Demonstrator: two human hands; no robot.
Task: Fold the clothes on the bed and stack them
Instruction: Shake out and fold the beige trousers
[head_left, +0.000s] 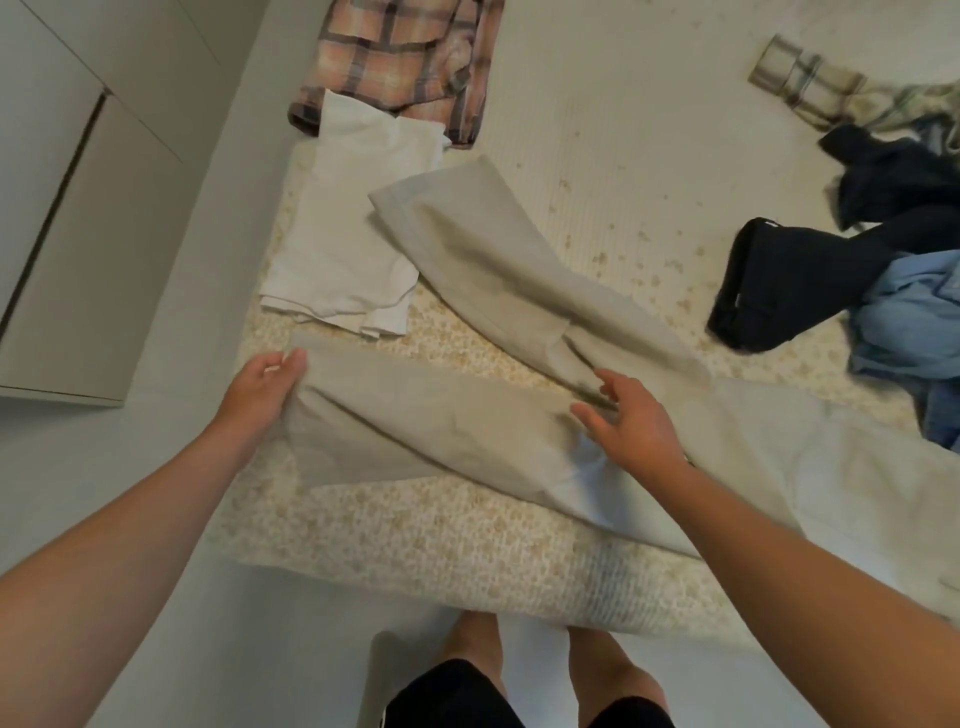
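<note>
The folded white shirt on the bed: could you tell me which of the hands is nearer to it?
Left. The left hand grips the beige trousers' hem just below the white shirt; the right hand rests farther right.

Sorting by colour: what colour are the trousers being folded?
Light beige-grey trousers, plain, seen in the head view.

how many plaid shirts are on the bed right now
2. A pink plaid shirt lies at the far edge, partly under the white garment. A pale green plaid shirt lies far right, beside the dark pile, which may hide more.
</note>
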